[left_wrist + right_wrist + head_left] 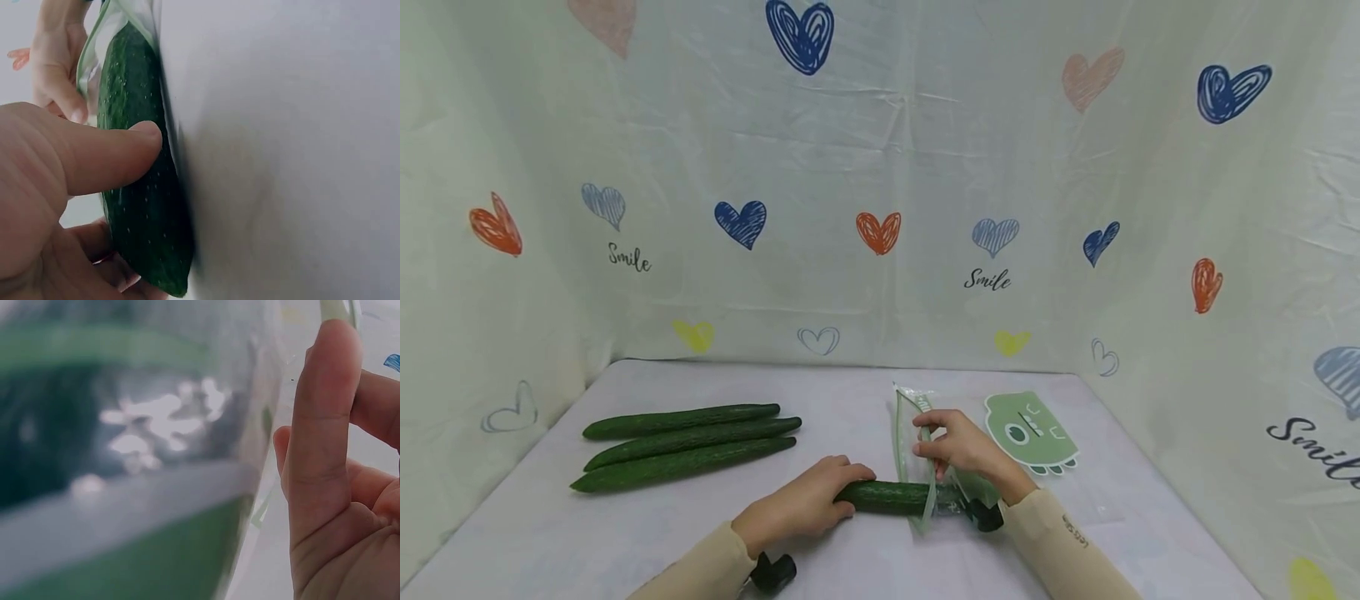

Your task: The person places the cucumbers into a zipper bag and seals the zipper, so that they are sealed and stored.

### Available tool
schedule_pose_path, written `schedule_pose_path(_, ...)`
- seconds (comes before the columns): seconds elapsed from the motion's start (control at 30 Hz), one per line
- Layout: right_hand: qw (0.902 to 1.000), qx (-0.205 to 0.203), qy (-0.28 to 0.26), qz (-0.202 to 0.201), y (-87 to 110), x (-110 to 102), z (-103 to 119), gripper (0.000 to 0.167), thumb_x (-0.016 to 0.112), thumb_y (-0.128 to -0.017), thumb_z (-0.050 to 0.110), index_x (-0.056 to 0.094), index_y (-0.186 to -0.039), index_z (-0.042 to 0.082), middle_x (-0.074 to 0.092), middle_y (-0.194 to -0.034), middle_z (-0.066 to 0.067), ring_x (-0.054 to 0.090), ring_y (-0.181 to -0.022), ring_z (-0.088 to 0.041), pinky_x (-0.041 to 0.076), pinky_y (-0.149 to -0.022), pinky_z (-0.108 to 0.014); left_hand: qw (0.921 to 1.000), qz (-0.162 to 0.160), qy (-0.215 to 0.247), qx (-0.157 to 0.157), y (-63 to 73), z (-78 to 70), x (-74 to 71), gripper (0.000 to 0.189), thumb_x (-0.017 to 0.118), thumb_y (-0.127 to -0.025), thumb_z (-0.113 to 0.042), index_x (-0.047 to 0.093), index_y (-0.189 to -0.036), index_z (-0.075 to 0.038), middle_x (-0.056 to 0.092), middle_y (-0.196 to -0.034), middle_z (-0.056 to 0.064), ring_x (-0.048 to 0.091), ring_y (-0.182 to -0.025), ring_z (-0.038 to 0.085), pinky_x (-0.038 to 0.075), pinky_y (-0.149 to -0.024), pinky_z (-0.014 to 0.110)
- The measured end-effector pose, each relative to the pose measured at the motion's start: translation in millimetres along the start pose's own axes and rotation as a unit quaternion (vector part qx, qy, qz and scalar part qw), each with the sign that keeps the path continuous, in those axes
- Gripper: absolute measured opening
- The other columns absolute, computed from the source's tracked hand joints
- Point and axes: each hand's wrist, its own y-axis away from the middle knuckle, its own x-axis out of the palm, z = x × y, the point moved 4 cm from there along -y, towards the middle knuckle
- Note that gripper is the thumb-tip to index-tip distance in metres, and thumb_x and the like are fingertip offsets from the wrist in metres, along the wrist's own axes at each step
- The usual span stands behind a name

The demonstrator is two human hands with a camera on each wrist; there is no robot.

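A cucumber [887, 498] lies along the table with its right end inside a clear zip bag [958, 400], which has green edging and a green cartoon print. My left hand [808, 504] grips the cucumber near its outer end; in the left wrist view the thumb [119, 156] lies across the dark green skin and the fingers curl beneath. With thumb and fingers, my right hand [958, 450] pinches the green-edged mouth of the bag, above the cucumber. Close in the right wrist view, the bag's film [156, 425] shines over the dark green shape.
Three more cucumbers [688, 446] lie side by side at the left of the white table [850, 392]. A pale curtain [850, 150] printed with hearts surrounds the table at the back and both sides. Black wrist cameras [773, 573] sit under both forearms.
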Motion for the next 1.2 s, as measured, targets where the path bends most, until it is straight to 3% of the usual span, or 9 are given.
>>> schedule_pose_path(0.23, 1.0000, -0.001, -0.001, 0.003, 0.2, 0.3, -2.3, 0.050, 0.070, -0.087, 0.012, 0.052, -0.129, -0.008, 0.052, -0.111, -0.020, 0.055, -0.042, -0.020, 0.051, -0.047, -0.041, 0.9998, -0.013, 0.017, 0.003, 2.1, -2.7, -0.9, 0.041, 0.063, -0.090, -0.005, 0.056, -0.128, -0.016, 0.052, -0.106, -0.003, 0.048, -0.101, 0.014, 0.044, -0.086, 0.036)
schedule_pose_path(0.47, 1.0000, 0.006, -0.003, -0.003, -0.4, -0.2, -2.6, 0.049, 0.070, -0.086, 0.010, 0.052, -0.128, -0.007, 0.052, -0.107, -0.017, 0.055, -0.042, -0.018, 0.051, -0.047, -0.042, 0.9995, -0.024, 0.021, -0.007, -1.2, -9.9, 0.2, 0.041, 0.062, -0.091, -0.006, 0.054, -0.129, -0.015, 0.050, -0.103, -0.002, 0.051, -0.092, 0.009, 0.046, -0.081, 0.033)
schedule_pose_path(0.77, 0.9999, 0.006, -0.007, -0.014, 0.8, 0.3, -1.4, 0.049, 0.071, -0.085, 0.011, 0.053, -0.127, -0.007, 0.052, -0.106, -0.017, 0.055, -0.043, -0.018, 0.052, -0.048, -0.045, 0.9990, -0.025, 0.033, -0.016, -21.4, -29.2, 13.8, 0.040, 0.063, -0.090, -0.006, 0.055, -0.128, -0.017, 0.049, -0.100, -0.004, 0.050, -0.088, 0.005, 0.047, -0.080, 0.028)
schedule_pose_path(0.97, 0.9997, 0.004, -0.011, -0.022, 0.5, -1.7, 1.2, 0.049, 0.070, -0.086, 0.010, 0.052, -0.128, -0.008, 0.052, -0.108, -0.017, 0.055, -0.043, -0.018, 0.051, -0.048, -0.044, 0.9984, -0.038, 0.042, 0.000, -36.5, -38.9, 20.4, 0.038, 0.063, -0.090, -0.004, 0.057, -0.125, -0.016, 0.050, -0.101, -0.003, 0.049, -0.090, 0.005, 0.045, -0.082, 0.026)
schedule_pose_path(1.2, 0.9997, 0.003, -0.006, -0.022, 0.5, -3.3, 1.9, 0.049, 0.070, -0.086, 0.010, 0.052, -0.128, -0.008, 0.052, -0.108, -0.017, 0.054, -0.044, -0.016, 0.052, -0.047, -0.040, 0.9992, -0.039, 0.010, -0.004, -38.6, -40.9, 23.0, 0.040, 0.070, -0.084, -0.007, 0.061, -0.122, -0.017, 0.056, -0.104, -0.004, 0.052, -0.095, 0.008, 0.045, -0.083, 0.029)
